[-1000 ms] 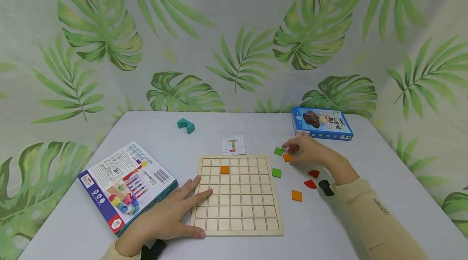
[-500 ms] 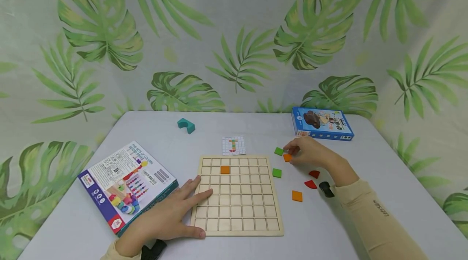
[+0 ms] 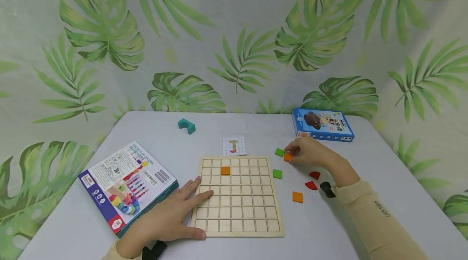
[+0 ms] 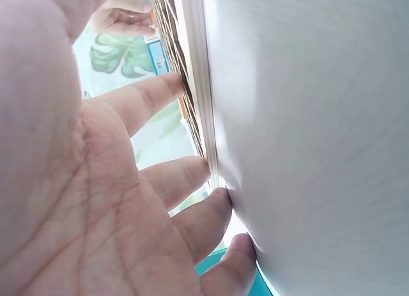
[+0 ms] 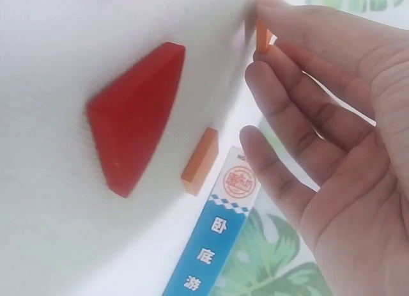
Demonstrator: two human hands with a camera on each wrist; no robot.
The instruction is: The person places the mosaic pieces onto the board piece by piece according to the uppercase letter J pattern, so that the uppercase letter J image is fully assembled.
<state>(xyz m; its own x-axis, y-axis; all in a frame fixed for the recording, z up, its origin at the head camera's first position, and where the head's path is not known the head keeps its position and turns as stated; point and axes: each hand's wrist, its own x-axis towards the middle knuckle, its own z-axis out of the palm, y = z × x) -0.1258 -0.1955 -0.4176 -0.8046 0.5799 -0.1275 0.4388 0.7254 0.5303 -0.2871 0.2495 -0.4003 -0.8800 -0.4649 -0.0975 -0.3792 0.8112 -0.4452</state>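
Observation:
My right hand (image 3: 308, 152) pinches an orange square tile (image 3: 287, 157) between thumb and fingers, low over the tabletop right of the wooden grid board (image 3: 241, 201). The right wrist view shows that tile (image 5: 262, 35) edge-on at the fingertips. Spread across the board's left edge, my left hand (image 3: 170, 213) touches it with its fingertips, the thumb at the near corner. In the left wrist view these fingers line the board's side (image 4: 203, 85). One orange tile (image 3: 225, 170) lies in a cell near the board's top.
Green tiles (image 3: 277, 174), another orange tile (image 3: 297, 197) and red quarter-round pieces (image 3: 311, 185) lie right of the board. Behind it is a pattern card (image 3: 234, 146). A blue box (image 3: 323, 125), a teal arch block (image 3: 187, 126) and a white-purple box (image 3: 128, 187) surround it.

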